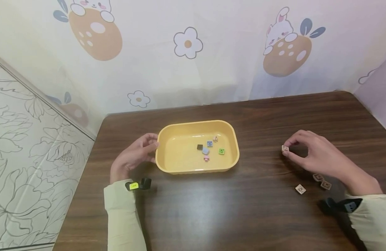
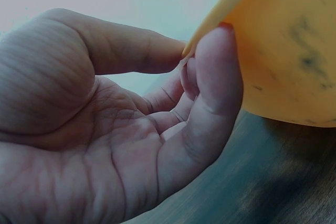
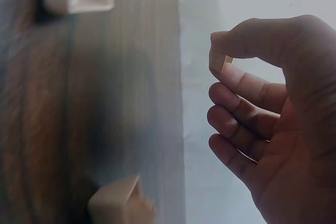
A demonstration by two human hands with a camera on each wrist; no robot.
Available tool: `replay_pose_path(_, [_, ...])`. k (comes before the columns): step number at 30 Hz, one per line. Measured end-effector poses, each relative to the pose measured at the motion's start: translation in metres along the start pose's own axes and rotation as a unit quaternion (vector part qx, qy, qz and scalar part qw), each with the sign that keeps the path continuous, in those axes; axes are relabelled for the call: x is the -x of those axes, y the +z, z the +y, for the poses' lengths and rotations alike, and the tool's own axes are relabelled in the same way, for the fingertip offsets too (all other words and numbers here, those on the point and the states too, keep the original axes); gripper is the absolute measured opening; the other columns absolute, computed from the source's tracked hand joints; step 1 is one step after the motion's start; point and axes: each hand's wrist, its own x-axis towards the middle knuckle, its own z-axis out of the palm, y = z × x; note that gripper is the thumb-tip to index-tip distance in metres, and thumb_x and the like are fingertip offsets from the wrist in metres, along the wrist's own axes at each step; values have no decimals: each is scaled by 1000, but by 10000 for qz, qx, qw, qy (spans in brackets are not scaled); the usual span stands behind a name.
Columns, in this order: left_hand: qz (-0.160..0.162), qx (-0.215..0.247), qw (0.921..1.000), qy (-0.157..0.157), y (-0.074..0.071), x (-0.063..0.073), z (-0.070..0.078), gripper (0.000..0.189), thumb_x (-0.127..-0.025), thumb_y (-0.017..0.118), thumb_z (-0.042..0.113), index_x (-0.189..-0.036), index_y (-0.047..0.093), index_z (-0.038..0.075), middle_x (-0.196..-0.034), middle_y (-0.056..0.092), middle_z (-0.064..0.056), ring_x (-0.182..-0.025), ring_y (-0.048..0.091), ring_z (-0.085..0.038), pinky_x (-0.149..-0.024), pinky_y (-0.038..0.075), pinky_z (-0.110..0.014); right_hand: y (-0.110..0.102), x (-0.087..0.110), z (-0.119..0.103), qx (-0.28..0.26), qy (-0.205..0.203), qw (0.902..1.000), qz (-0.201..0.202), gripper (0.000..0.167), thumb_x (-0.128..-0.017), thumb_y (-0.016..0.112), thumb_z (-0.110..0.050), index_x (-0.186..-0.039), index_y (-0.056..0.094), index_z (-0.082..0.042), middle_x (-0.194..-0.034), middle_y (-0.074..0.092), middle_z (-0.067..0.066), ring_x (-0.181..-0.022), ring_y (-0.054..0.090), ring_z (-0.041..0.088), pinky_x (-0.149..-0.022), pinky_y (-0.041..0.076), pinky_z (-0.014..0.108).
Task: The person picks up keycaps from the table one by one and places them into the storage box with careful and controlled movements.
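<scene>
My left hand (image 1: 134, 153) pinches the left rim of a yellow plastic tub (image 1: 177, 153) between thumb and bent forefinger, as the left wrist view shows. Inside the tub lie several small toy blocks, among them a black one (image 1: 199, 147), a blue one (image 1: 210, 143), a green one (image 1: 221, 151) and a pink one (image 1: 206, 158). Well to the right of the tub, my right hand (image 1: 324, 153) holds a small beige toy block (image 1: 285, 148) between thumb and forefinger tips. In the right wrist view, its other fingers are loosely bent.
Beige blocks lie on the dark wooden table (image 1: 193, 212) near my right wrist: one (image 1: 300, 189) by itself, two more (image 1: 326, 184) close together. A patterned wall covering (image 1: 224, 66) rises behind the table's back edge. A flower-patterned panel (image 1: 29, 157) stands at the left.
</scene>
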Motion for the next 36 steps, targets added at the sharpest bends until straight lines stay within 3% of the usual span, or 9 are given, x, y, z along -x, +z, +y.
replay_pose_path(8, [27,16,10000,-7,-1,2,-1,39,-110,51,12,-145,39,-3,-121,60,-17,-106,67,-26,-82,66,-42,2,-17,-13,-31,-372,9993,-75,20,-87,88,-24,-101,75,-25,-103,71,-6,-94,63,18,-75,50,33])
replay_pose_path(15, [26,-1,10000,30,-1,4,-1,39,-110,53,13,-144,40,-2,-121,61,-15,-107,67,-26,-85,65,-44,2,-30,-31,-165,-554,9983,-71,19,-87,87,-21,-100,74,-24,-102,69,-6,-92,61,16,-72,49,32])
replay_pose_path(19, [18,30,10000,64,-1,3,0,39,-110,53,13,-144,41,-2,-120,61,-14,-107,67,-26,-85,65,-44,1,-38,-39,-213,-579,9980,-125,18,-87,87,-22,-99,74,-25,-102,70,-6,-94,62,16,-75,51,33])
replay_pose_path(26, [31,30,10000,38,-1,3,1,40,-110,54,14,-144,40,-1,-121,61,-15,-108,67,-26,-85,65,-44,1,-48,-49,-389,-632,9967,-325,16,-88,86,-20,-100,75,-23,-103,70,-5,-101,65,20,-82,56,49])
replay_pose_path(36, [16,1,10000,-21,-1,2,-1,41,-110,54,16,-143,40,-3,-132,55,-19,-110,67,-24,-84,66,-41,3,-55,-63,-375,-825,9954,-320,16,-88,86,-19,-98,75,-24,-100,69,-8,-100,64,18,-82,54,43])
